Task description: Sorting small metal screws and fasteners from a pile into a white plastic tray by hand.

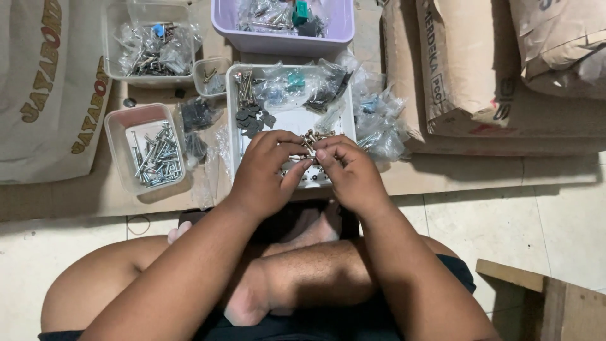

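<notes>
My left hand (268,173) and my right hand (347,170) meet over the near edge of a white tray (231,120). Between the fingertips of both hands sits a small bundle of brass-coloured screws (310,140). The tray holds dark flat parts (251,120), a few upright screws and clear plastic bags (303,85) with small hardware. I sit cross-legged on the floor with my legs below the hands.
A pink-tinted tub of silver screws (154,155) stands left of the tray. Behind it are a clear tub of bagged parts (151,47), a small cup (211,76) and a lilac bin (284,35). Paper sacks (480,69) lie right; a wooden block (543,290) sits near right.
</notes>
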